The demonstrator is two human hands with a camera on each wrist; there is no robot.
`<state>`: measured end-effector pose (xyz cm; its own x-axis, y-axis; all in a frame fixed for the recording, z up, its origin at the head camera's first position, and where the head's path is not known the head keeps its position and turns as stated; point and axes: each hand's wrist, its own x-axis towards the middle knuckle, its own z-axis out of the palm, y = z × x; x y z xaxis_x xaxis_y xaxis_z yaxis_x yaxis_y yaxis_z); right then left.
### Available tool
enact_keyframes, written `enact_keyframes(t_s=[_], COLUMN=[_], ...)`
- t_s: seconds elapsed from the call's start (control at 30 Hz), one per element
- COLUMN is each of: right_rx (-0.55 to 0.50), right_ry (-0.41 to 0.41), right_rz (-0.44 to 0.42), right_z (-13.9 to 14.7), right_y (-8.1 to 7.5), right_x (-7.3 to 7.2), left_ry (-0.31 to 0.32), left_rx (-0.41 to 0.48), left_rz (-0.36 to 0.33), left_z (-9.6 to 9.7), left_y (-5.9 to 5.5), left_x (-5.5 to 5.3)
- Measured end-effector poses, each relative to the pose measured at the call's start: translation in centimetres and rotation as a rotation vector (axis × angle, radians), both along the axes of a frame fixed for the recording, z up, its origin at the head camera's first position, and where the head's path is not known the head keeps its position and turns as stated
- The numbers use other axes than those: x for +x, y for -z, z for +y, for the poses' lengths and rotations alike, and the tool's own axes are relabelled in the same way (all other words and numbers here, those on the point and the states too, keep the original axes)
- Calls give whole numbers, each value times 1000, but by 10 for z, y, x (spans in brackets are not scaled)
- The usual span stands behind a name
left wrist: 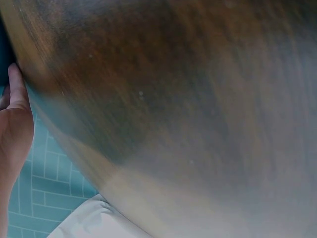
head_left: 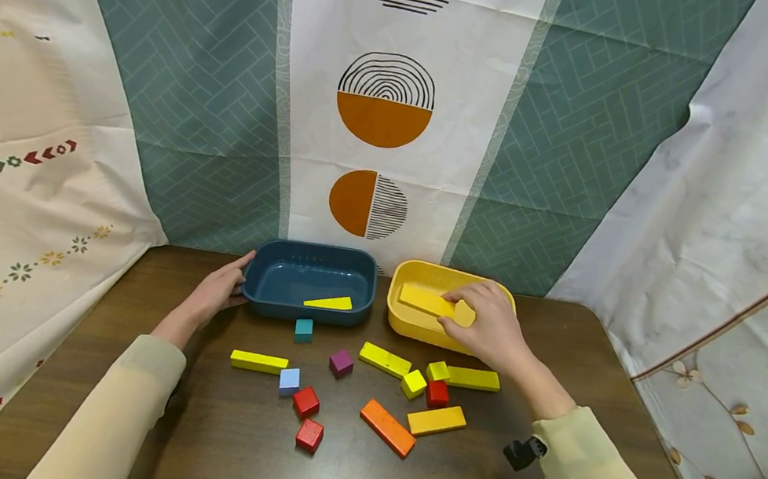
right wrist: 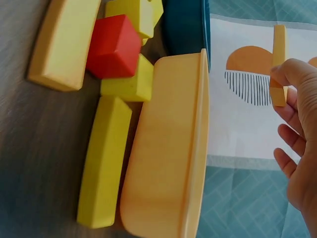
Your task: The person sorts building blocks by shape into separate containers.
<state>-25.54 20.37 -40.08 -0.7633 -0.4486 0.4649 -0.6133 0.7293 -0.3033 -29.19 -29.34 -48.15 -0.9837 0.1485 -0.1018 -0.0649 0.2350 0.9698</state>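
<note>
My right hand [head_left: 488,324] pinches one end of a yellow-orange rectangular block [head_left: 416,298] between thumb and fingers, over the yellow bin [head_left: 426,333]. In the right wrist view, that block [right wrist: 280,47] stands out above the level of the bin's rim [right wrist: 203,99], the other fingers loosely bent. At the left end of the dark blue bin [head_left: 273,278], my left hand [head_left: 217,292] rests against the wall. The left wrist view shows a straight finger of the left hand [left wrist: 15,124] along that bin. Inside the blue bin lies a yellow block [head_left: 328,303].
Several blocks lie on the brown table before the bins: a teal cube [head_left: 303,331], a purple cube [head_left: 341,363], a light blue cube [head_left: 289,382], red cubes [head_left: 309,436], yellow cubes [head_left: 413,384], yellow bars [head_left: 259,362] and an orange bar [head_left: 388,428]. A patterned cloth [head_left: 372,214] hangs behind.
</note>
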Motion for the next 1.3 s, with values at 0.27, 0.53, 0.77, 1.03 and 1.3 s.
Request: enact_keyframes(t_s=[0.27, 0.53, 0.77, 1.03, 1.3], right_rx=[-27, -18, 27, 75, 116], right_ry=[25, 66, 53, 57, 50], right_rz=[-65, -140, -127, -159, -134], right_z=[-17, -33, -54, -78, -94], right_y=[-10, -12, -7, -1, 8], right_x=[-12, -26, -39, -47, -57], left_ry=[-2, -1, -12, -4, -2], left_rx=[0, 5, 8, 5, 9], left_rz=[2, 3, -4, 2, -1], left_z=[-1, -1, -1, -2, -3], left_y=[1, 1, 2, 2, 3], left_x=[-1, 0, -1, -3, -3])
